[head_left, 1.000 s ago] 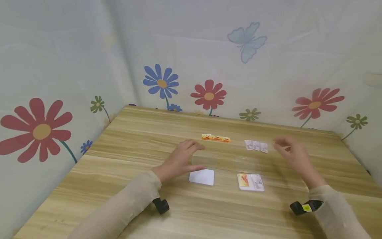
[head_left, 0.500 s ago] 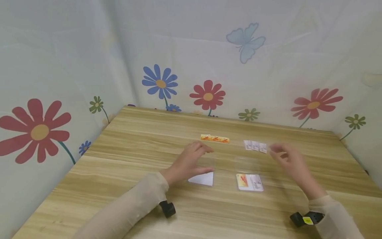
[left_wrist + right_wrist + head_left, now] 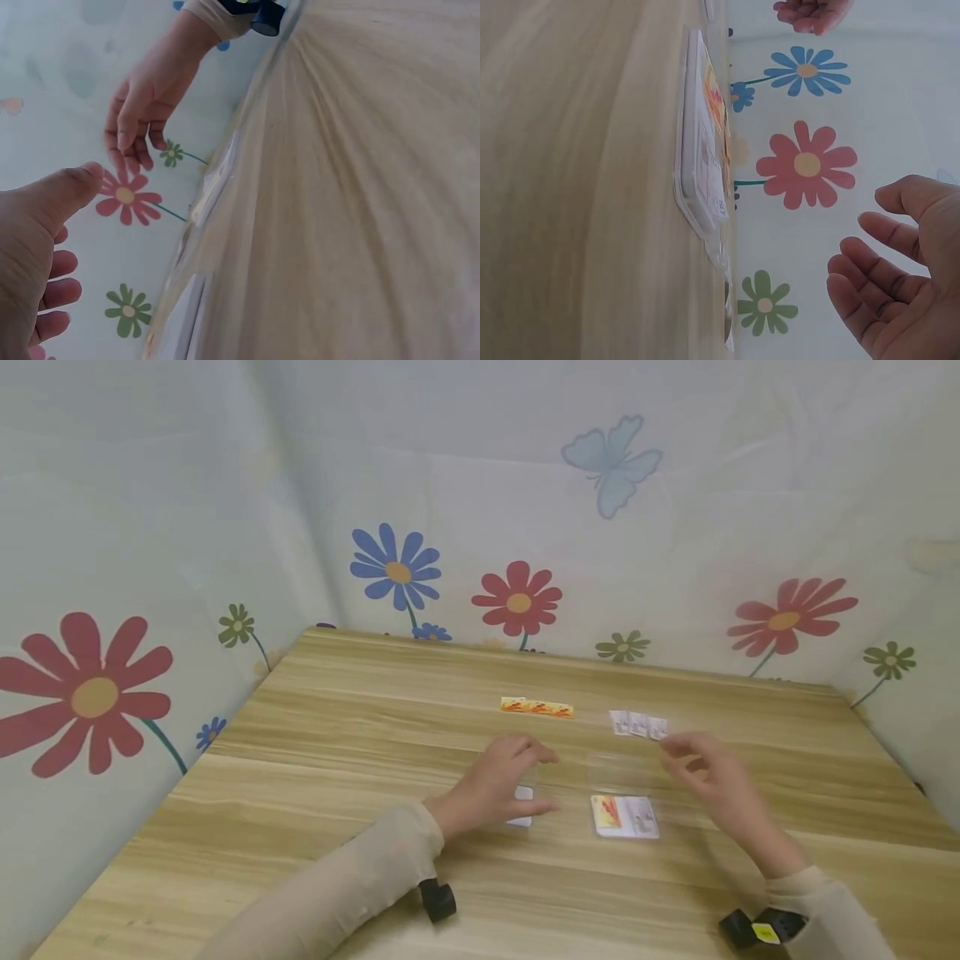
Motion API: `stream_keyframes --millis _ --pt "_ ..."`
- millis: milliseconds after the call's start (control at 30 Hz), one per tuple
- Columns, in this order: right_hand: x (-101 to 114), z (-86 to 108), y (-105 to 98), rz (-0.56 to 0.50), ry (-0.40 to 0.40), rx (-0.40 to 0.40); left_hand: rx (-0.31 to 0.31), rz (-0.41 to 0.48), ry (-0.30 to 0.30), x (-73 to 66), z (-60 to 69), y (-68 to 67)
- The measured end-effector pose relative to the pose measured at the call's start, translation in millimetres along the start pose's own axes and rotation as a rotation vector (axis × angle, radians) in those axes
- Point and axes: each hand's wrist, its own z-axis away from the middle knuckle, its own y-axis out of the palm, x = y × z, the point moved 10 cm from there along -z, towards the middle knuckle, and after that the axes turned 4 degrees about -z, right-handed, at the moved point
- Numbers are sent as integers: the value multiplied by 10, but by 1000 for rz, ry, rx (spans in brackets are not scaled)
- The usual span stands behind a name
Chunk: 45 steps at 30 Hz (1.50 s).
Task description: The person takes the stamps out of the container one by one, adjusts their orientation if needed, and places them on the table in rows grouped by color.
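My left hand hovers over a flat white box in the head view, hiding much of it. Its fingers are relaxed and hold nothing. To its right lies a second flat white box with an orange picture and a pale purple picture on top; in the right wrist view this box looks thick, with a clear rim. My right hand is raised to the right of that box, fingers loosely bent around nothing. Its fingertips appear close to three pale purple stickers, though contact cannot be told.
A clear plastic lid lies just behind the pictured box. Farther back is a row of orange stickers. The wooden table meets a flower-printed curtain at its back edge.
My left hand has moved right, over the plain white box, covering more of it. My right hand has come slightly left and toward me. The boxes and stickers stay in place.
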Motion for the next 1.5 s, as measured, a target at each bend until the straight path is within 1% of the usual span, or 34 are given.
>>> stream_keyframes --millis 67,267,400,500,667,900,1033,1267,1367,1500 --pt "33 3 30 0 -15 2 17 -1 -9 -16 -7 37" --pt "101 -3 137 6 -55 16 10 -14 16 -78 -39 106" --pt "121 9 219 -9 -54 43 19 -30 24 -97 -60 184" --pt "128 16 278 -30 -50 61 41 -41 17 -114 -68 239" --pt "142 21 350 -46 -51 78 81 -45 -32 -118 -81 319" --pt "146 46 422 -57 -41 123 148 11 -134 -82 -100 478" --pt "150 58 487 -54 -55 152 176 21 -179 -79 -106 560" --pt "173 67 563 -59 -80 166 181 -11 -184 -132 -132 664" --pt "190 72 584 -68 -95 172 197 -7 -208 -133 -134 714" --pt "191 79 612 -52 -100 180 218 9 -232 -143 -135 763"
